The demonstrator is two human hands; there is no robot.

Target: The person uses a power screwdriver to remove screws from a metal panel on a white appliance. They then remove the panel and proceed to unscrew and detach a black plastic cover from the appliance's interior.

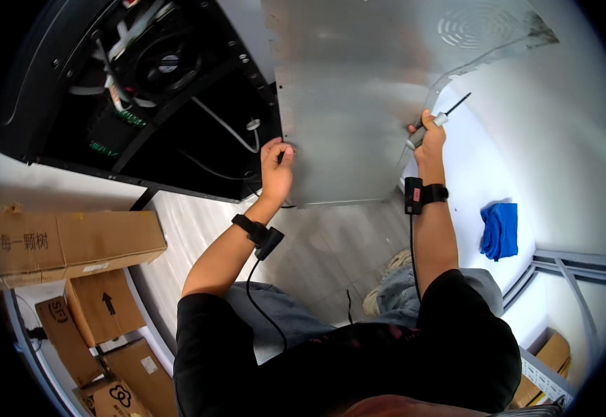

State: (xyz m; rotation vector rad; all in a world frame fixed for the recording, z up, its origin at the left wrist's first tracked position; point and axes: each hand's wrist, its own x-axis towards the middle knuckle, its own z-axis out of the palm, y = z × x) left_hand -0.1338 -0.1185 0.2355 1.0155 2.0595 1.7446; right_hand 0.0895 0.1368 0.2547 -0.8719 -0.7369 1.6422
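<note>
A large grey sheet-metal panel (pixel 358 118) stands upright in front of me, with round vent slots near its far right corner. My left hand (pixel 276 170) is at its left edge, fingers curled around that edge. In my right hand (pixel 429 139), at the panel's right edge, is a screwdriver (pixel 440 120) with a grey handle, its dark shaft pointing up and right. Left of the panel is a black machine cabinet (pixel 198 167) with its side uncovered. Inside it show a fan (pixel 168 64), green circuit boards (pixel 130 118) and loose cables (pixel 223 121).
Cardboard boxes (pixel 108 240) are stacked at the left, several more on a shelf below. A folded blue cloth (pixel 499 231) lies on a white surface to the right. Metal rails (pixel 574 267) and another carton (pixel 552 353) are at the lower right. Black wires run from both wrist straps.
</note>
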